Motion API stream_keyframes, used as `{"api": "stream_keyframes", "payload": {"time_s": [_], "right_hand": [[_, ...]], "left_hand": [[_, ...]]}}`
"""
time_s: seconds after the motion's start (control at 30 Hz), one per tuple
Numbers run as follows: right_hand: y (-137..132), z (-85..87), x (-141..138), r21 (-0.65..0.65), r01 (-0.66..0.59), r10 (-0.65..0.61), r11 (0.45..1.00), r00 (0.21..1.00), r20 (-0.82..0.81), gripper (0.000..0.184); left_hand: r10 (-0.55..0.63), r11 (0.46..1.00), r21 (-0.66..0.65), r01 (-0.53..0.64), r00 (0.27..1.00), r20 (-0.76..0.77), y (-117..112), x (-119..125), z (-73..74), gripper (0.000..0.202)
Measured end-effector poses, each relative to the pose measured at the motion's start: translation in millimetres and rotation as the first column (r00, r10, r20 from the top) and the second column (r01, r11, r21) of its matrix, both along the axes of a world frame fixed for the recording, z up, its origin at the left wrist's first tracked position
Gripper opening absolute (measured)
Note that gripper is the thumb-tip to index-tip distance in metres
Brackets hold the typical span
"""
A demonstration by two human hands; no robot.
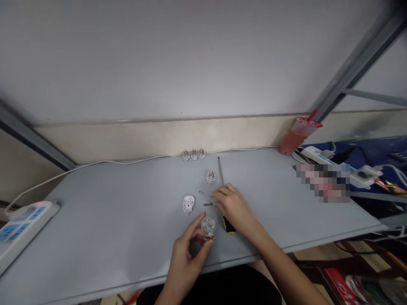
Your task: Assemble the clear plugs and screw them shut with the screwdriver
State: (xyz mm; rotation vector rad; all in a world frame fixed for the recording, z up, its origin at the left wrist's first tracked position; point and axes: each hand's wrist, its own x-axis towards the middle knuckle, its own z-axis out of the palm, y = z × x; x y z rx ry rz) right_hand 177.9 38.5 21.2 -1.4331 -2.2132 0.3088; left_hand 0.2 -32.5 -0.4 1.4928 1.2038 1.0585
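My left hand (187, 254) is closed round a clear plastic plug body (208, 226) near the table's front edge. My right hand (230, 205) lies just right of it, its fingertips pinching a small brass pin or screw (208, 204) on the grey table (111, 220). A screwdriver with a yellow and black handle (228, 224) lies under the right hand, its long shaft (220, 169) pointing away. A white plug cover (188, 203) rests left of the right hand. Another clear plug part (210, 176) and a tiny screw (201, 192) lie beyond.
Three plugs (193, 154) sit in a row by the wall. A white power strip (22, 222) lies at the left edge, its cable running along the wall. A red drink cup (297, 135) and more power strips (333, 163) are at the right.
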Motion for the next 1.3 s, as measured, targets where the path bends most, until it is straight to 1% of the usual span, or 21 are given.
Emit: {"api": "stream_keyframes", "payload": {"time_s": [0.07, 0.17, 0.27, 0.37, 0.43, 0.53, 0.63, 0.7, 0.77, 0.87, 0.97, 1.1, 1.17, 1.23, 1.3], "right_hand": [[4, -3.4, -3, -0.014, -0.022, 0.023, 1.0, 0.998, 0.058, 0.012], [5, -7.3, -9, -0.04, -0.049, 0.052, 0.998, 0.994, 0.096, 0.012], [7, -11.1, -11, -0.063, -0.044, 0.05, 0.997, 0.995, 0.089, 0.009], [10, -11.5, -9, -0.067, -0.05, 0.053, 0.996, 0.998, 0.037, 0.011], [6, -5.9, -7, -0.049, -0.05, 0.049, 0.998, 0.998, -0.031, 0.012], [-9, 11.2, -4, -0.002, -0.077, 0.076, 0.997, 0.983, -0.164, 0.013], [-31, 26.7, -4, 0.059, -0.166, 0.176, 0.984, 0.95, -0.26, 0.018], [-43, 30.4, -6, 0.104, -0.234, 0.254, 0.967, 0.92, -0.297, 0.021], [-50, 29.3, -7, 0.145, -0.28, 0.313, 0.949, 0.897, -0.313, 0.023], [-53, 25.6, -9, 0.154, -0.287, 0.32, 0.945, 0.905, -0.28, 0.021], [-54, 25.3, -10, 0.145, -0.296, 0.319, 0.944, 0.93, -0.18, 0.018], [-58, 27.2, -12, 0.235, -0.338, 0.35, 0.912, 0.937, -0.011, 0.015], [-60, 26.6, -13, 0.259, -0.348, 0.352, 0.901, 0.935, 0.031, 0.014], [-61, 24.3, -14, 0.244, -0.354, 0.367, 0.903, 0.93, -0.006, 0.016], [-61, 20.1, -14, 0.198, -0.341, 0.373, 0.919, 0.916, -0.149, 0.023]], "left_hand": [[-0.02, 1.0, -0.006, 0.02, 1.0, 0.011, 0, -1, -0.1, 0.051], [-0.021, 1.0, -0.02, 0.022, 1.0, 0.02, -1, -2, 0.3, 0.052], [-0.01, 0.999, -0.044, 0.01, 1.0, 0.017, -1, -1, 1.7, 0.053], [0.005, 0.999, -0.054, -0.005, 1.0, 0.014, -2, -1, 3.7, 0.053], [0.017, 0.998, -0.055, -0.016, 1.0, 0.009, -2, 0, 4.9, 0.053], [0.026, 0.999, -0.041, -0.025, 1.0, 0.002, -2, -1, 5.7, 0.054], [0.009, 1.0, -0.016, -0.009, 1.0, 0.005, -2, -3, 5.3, 0.054], [-0.007, 1.0, -0.005, 0.007, 1.0, 0.006, -2, -3, 5.3, 0.054], [-0.018, 1.0, -0.002, 0.018, 1.0, 0.006, -2, -3, 6.2, 0.055], [-0.028, 1.0, 0.004, 0.028, 1.0, 0.008, -4, -2, 9.1, 0.055], [-0.036, 0.999, 0.013, 0.036, 0.999, -0.003, -6, -1, 11.9, 0.054], [-0.049, 0.999, 0.021, 0.05, 0.998, -0.036, -6, -1, 12.4, 0.052], [-0.057, 0.998, 0.017, 0.058, 0.997, -0.046, -6, 0, 11.7, 0.051], [-0.056, 0.998, 0.009, 0.056, 0.997, -0.049, -5, 0, 11.7, 0.052], [-0.049, 0.999, -0.005, 0.049, 0.998, -0.046, -5, -1, 14.0, 0.052]]}}
